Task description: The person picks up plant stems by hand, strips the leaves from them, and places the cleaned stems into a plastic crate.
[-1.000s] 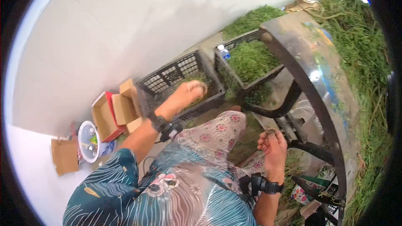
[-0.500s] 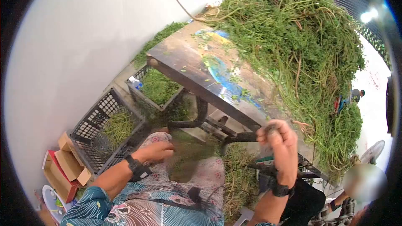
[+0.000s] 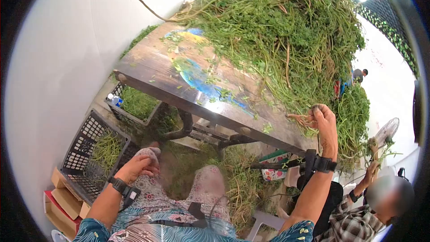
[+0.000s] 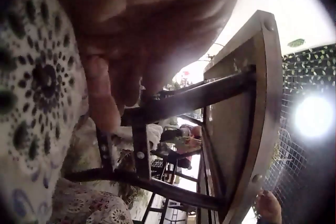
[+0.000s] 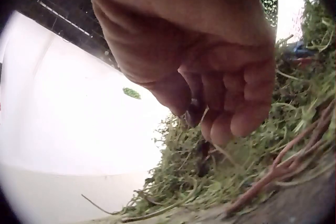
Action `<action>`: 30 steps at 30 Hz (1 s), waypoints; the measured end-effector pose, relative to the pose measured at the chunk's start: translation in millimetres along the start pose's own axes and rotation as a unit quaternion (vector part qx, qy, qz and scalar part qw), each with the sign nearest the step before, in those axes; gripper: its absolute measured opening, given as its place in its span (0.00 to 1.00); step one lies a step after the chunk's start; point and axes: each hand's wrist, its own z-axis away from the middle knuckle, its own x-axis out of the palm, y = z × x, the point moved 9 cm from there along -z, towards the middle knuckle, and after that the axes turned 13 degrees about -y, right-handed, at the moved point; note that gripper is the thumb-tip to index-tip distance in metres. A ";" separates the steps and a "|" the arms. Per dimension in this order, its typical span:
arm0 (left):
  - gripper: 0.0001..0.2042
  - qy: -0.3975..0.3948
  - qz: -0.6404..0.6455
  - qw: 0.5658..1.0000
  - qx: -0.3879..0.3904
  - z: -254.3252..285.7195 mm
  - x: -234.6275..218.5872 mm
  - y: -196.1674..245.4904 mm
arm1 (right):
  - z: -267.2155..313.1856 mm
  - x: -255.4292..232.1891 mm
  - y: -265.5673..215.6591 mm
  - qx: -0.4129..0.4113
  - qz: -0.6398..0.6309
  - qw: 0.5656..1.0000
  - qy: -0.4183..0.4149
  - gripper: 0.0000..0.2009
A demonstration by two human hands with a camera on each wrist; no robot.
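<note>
My left hand (image 3: 138, 169) hangs loosely bent beside my flowered trouser leg (image 3: 143, 192), with nothing in it. In the left wrist view its bent fingers (image 4: 107, 98) lie close to the flowered cloth. At the near edge of the table, my right hand (image 3: 324, 127) reaches to the heap of green leafy stems (image 3: 286, 31). Its fingers are half bent, with a dark patch at the thumb and fingertip. Thin stems lie right below the fingertips in the right wrist view, beside a reddish branching root (image 5: 278, 170).
The wooden table (image 3: 148, 69) carries scattered leaf bits. Down on the left stand a black crate (image 3: 76, 159) with green stems (image 3: 107, 150), another crate with greens (image 3: 139, 103), and cardboard boxes (image 3: 67, 201). Loose stems cover the floor. Another person (image 3: 358, 215) sits at the right, holding stems.
The view has turned right toward the table and heap. My right hand has risen from beside the table to the heap's edge. My left hand has come back from over the crate to my leg.
</note>
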 end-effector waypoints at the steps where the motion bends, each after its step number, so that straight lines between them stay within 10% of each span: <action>1: 0.13 0.009 0.031 0.999 0.005 -2.6 -6.1 -3.4 | 2.8 -5.8 4.2 0.014 0.020 1.000 0.012 0.10; 14: 0.12 0.033 0.035 0.999 -0.015 -9.7 -4.1 -5.8 | -11.0 53.8 10.8 -0.053 0.384 0.921 -0.034 0.14; 30: 0.11 0.018 0.061 0.998 0.015 -8.3 -5.9 -7.4 | 9.8 105.6 -65.4 -0.227 0.262 0.934 0.082 0.14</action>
